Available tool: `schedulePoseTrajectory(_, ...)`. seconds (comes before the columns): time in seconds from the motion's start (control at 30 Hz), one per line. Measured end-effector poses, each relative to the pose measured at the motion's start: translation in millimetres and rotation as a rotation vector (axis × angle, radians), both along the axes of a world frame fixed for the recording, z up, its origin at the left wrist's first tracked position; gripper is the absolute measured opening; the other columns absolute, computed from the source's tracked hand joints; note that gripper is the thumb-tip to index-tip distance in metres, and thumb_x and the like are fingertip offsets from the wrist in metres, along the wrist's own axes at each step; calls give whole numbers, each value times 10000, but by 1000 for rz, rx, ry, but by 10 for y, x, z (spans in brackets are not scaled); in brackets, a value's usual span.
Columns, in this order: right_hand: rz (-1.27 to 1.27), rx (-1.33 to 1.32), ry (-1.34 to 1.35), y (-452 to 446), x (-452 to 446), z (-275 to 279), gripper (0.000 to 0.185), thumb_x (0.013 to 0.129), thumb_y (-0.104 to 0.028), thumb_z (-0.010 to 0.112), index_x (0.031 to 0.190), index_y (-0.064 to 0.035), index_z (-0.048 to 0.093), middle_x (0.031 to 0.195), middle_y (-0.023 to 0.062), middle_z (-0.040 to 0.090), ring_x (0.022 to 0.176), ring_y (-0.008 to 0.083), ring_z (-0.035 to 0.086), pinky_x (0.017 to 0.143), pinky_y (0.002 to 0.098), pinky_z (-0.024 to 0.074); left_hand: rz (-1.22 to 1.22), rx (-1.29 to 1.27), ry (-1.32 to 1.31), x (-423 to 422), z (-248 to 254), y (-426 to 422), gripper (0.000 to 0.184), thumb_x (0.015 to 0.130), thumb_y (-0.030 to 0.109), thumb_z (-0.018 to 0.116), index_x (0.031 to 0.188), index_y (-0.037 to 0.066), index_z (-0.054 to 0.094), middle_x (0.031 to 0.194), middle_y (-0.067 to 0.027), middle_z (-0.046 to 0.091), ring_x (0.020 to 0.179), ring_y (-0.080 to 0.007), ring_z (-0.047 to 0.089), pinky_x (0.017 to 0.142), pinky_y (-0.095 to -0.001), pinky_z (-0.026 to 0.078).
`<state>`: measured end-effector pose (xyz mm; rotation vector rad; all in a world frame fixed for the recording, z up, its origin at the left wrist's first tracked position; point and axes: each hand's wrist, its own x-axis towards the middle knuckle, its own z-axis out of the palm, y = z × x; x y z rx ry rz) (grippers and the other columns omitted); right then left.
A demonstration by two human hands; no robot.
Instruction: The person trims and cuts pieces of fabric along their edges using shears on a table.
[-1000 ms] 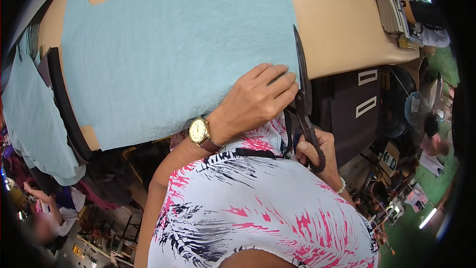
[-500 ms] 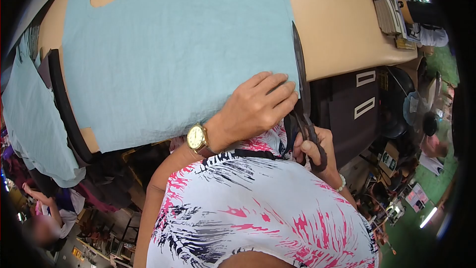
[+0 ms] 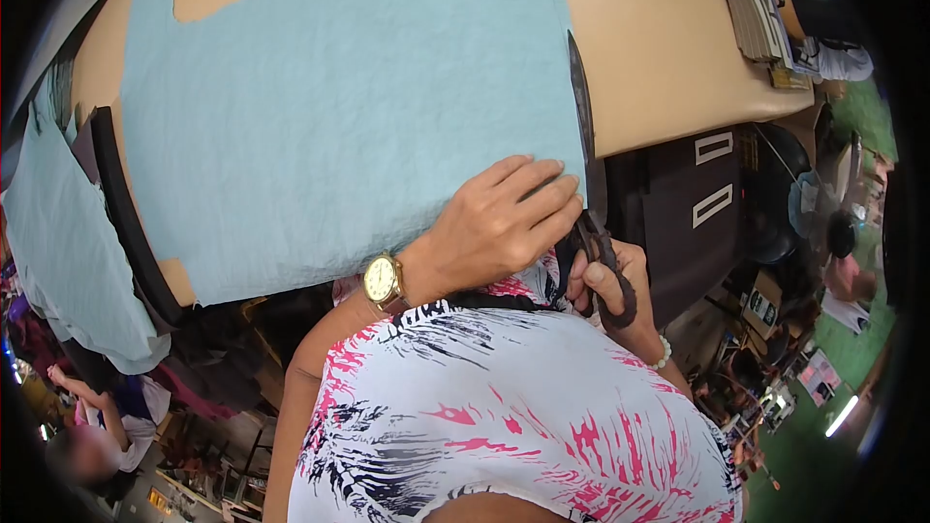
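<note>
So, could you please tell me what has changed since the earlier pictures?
The right hand has eased the scissors a little farther forward along the right edge of the blue cloth, and the left hand has drawn back slightly toward the near side of the table. Nothing was taken or let go: the right hand keeps the scissors, and the cloth lies spread as before.

Pink-black-printed white top; gold watch; bracelet, probably beaded.

Pale-blue cloth; tan table; dark scissors; white top — pink-and-black streaks
</note>
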<state>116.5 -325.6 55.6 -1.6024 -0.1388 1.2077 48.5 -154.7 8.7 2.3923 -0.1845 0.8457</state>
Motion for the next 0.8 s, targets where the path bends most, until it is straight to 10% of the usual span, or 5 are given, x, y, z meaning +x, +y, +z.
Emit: schedulePoseTrajectory(0.8,-15,-88,27,-49,-50,24,194,741,-140,682,686,-13,546,561,33,547,457,60,497,418,173,387,-34,-24,19,-33,-32,-17,223,628,105,591,839,37,620,904,-65,612,856,-216,595,689,-333,504)
